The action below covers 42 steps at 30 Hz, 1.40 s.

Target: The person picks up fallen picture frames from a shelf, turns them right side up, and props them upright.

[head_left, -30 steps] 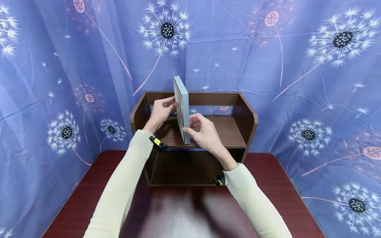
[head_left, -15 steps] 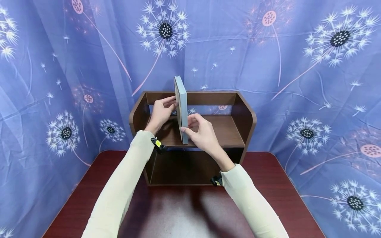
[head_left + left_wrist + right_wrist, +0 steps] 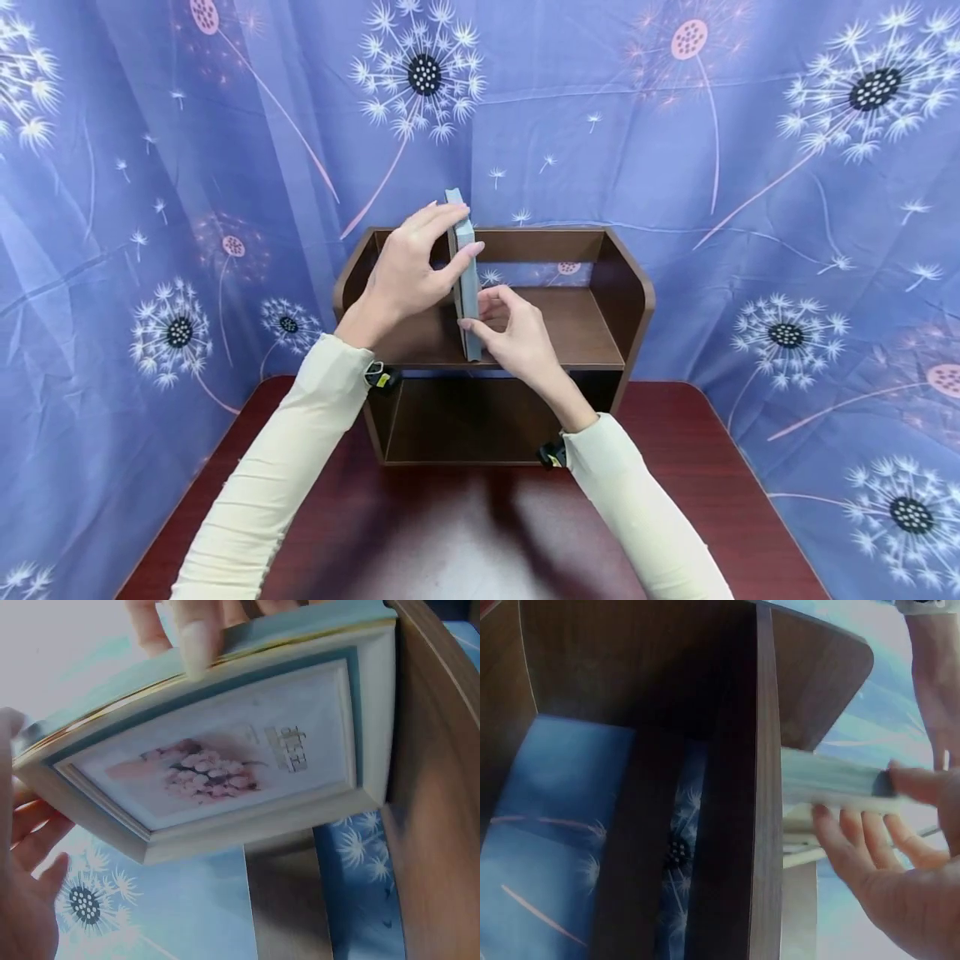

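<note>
Both hands were on the picture frame [image 3: 467, 275], which stood on edge, about upright, at frame centre on the top board of the brown desktop shelf [image 3: 592, 333]. Right hand [image 3: 517, 333] pinched the frame's near lower edge between thumb and fingers; right wrist view showed the fingers curled round the edge. Left hand [image 3: 408, 271] sat higher, fingers nearly straight and laid over the frame's top corner; left wrist view showed a fingertip pressing on the upper rim [image 3: 196, 645] and the floral print [image 3: 206, 772] under the glass.

Near to far: red-brown tabletop [image 3: 465, 533] at bottom of frame, cream sleeves [image 3: 285, 475], then the shelf at the table's far edge, then the blue dandelion curtain [image 3: 750, 167] across the back.

Progress, my read: frame already up on the top board, bottom edge apparently touching the wood. Not released yet; neither hand had let go, so it wasn't shown standing unaided. Lower compartment [image 3: 465, 421] looked dark, contents not discernible.
</note>
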### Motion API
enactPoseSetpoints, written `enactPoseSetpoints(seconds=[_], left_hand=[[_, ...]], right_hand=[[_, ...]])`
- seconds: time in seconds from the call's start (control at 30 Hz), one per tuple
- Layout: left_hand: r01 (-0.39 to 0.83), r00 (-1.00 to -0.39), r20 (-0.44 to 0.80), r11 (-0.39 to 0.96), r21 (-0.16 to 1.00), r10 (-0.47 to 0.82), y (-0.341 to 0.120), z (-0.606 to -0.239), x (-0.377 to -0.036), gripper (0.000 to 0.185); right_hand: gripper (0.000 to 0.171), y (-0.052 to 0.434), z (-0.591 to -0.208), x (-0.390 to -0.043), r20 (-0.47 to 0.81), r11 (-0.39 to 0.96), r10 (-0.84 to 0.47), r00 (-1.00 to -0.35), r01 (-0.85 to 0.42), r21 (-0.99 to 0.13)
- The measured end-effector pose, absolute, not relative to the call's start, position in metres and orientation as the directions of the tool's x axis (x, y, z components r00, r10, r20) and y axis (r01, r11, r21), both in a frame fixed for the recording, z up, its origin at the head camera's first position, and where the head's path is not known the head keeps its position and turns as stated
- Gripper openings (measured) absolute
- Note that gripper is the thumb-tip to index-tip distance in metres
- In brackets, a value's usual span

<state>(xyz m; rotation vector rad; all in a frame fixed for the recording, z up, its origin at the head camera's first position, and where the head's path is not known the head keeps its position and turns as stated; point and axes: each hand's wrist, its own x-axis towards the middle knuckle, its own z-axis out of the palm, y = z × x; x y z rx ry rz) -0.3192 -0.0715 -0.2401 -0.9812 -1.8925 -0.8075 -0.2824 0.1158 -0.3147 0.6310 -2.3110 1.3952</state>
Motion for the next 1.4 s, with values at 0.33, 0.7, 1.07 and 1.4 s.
enactPoseSetpoints(seconds=[0.33, 0.7, 1.07, 1.4], left_hand=[[0.861, -0.317, 0.877, 0.498, 0.106, 0.361, -0.076, -0.244, -0.316, 0.044], [0.903, -0.277, 0.895, 0.414, 0.118, 0.35, -0.063, -0.241, -0.323, 0.039], [0.893, -0.349, 0.786, 0.435, 0.114, 0.51, -0.02, -0.237, -0.329, 0.041], [0.907, -0.357, 0.722, 0.404, 0.117, 0.592, 0.013, -0.237, -0.332, 0.038]], right_hand=[[0.029, 0.131, -0.305, -0.316, 0.585, 0.572, -0.163, -0.794, -0.559, -0.6], [0.018, 0.128, -0.316, -0.337, 0.666, 0.872, -0.233, -0.708, -0.456, -0.18], [0.037, 0.161, -0.315, -0.322, 0.677, 0.904, -0.171, -0.716, -0.388, -0.182], [0.033, 0.179, -0.324, -0.317, 0.65, 0.898, -0.125, -0.749, -0.364, -0.247]])
